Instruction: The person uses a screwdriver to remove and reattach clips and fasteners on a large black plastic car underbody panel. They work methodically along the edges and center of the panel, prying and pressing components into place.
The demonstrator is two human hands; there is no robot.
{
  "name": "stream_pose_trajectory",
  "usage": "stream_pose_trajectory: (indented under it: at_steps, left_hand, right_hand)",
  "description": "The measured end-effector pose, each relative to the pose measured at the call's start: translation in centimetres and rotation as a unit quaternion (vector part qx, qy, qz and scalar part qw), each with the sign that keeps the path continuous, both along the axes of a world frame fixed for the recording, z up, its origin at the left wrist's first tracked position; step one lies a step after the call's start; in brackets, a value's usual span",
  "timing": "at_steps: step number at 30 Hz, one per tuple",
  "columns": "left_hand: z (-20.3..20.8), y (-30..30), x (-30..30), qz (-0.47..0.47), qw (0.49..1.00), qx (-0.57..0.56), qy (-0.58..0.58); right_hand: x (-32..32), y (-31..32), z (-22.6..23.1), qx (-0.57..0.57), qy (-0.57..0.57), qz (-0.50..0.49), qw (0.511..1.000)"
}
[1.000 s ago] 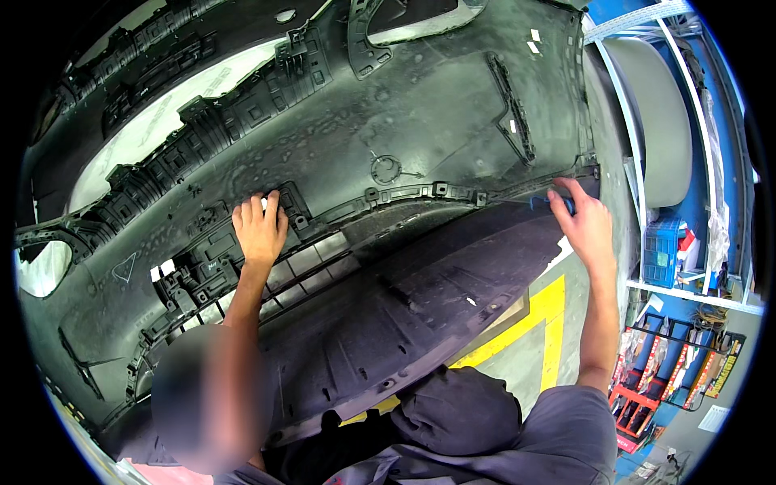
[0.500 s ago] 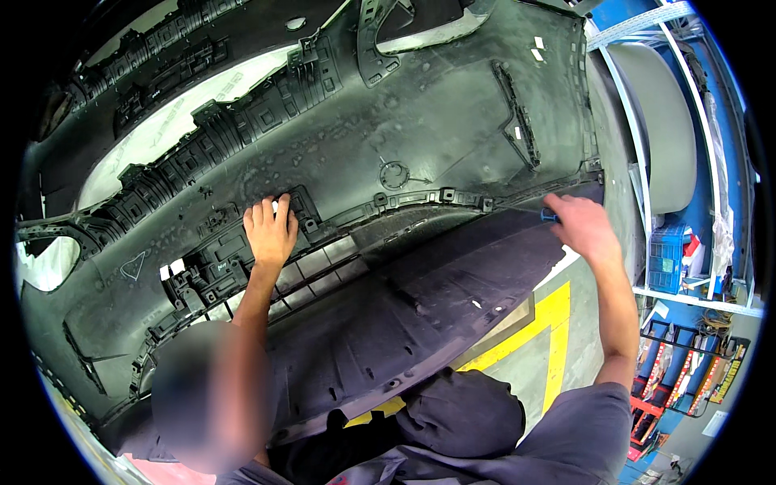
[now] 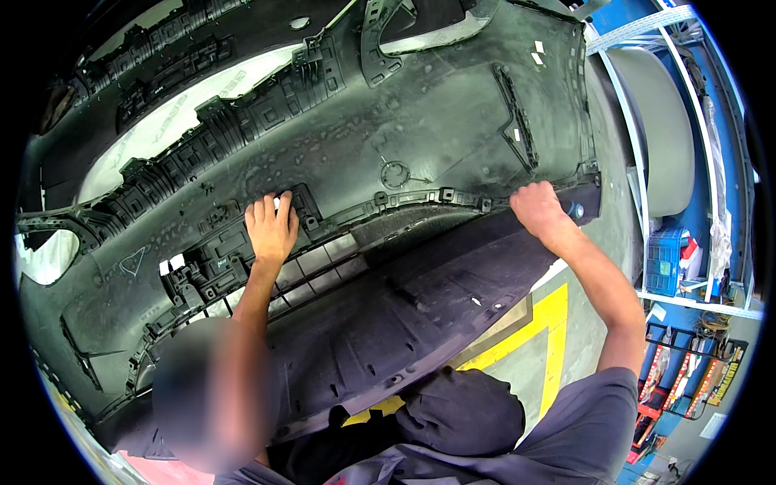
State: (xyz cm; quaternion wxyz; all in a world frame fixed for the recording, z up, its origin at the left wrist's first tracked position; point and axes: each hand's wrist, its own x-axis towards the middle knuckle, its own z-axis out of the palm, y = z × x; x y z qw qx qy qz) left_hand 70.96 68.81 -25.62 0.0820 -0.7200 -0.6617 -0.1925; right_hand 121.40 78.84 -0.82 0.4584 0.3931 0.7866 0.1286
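A large black car bumper [image 3: 453, 105] lies with its ribbed inner side up, filling most of the view. My left hand [image 3: 272, 230] rests palm down on the raised black bracket area [image 3: 230, 255], fingers stretched and slightly apart. A small white patch shows at its fingertips; I cannot tell what it is. My right hand [image 3: 540, 212] is closed in a fist over the right end of the clip-lined edge strip [image 3: 420, 198]. From the fist's outer side sticks a small blue-ended tool [image 3: 575, 210]; the rest of it is hidden.
A dark lower panel [image 3: 364, 323] runs between the bumper and my body. Beyond it are yellow floor markings [image 3: 517, 343]. To the right stands a metal rack [image 3: 638, 137] with a grey panel [image 3: 663, 129], a blue crate [image 3: 664, 259] and racked small bins [image 3: 687, 364].
My right hand has moved left along the bumper's edge and rolled over, so the blue tool end now shows on its outer side. My left hand stays put.
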Motion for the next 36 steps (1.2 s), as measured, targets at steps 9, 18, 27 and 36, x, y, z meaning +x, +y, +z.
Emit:
stream_pose_trajectory:
  at_steps: [9,18,27,36]
  left_hand:
    - [0.0,-0.2,-0.1,0.003,1.000,-0.011,-0.006]
    - [-0.1,-0.1,0.2,0.005,1.000,-0.006,-0.004]
    - [0.3,0.2,0.5,-0.002,0.999,-0.007,-0.042]
    - [0.0,-0.6,-0.8,-0.004,0.998,0.038,-0.048]
  right_hand:
    - [-0.2,0.5,-3.4,0.066,0.012,0.016,0.998]
    - [1.3,1.5,-7.3,-0.034,0.033,0.004,0.999]
    - [3.4,1.5,-10.8,-0.017,0.099,0.041,0.994]
    - [-0.3,1.4,-6.1,0.045,0.122,0.002,0.992]
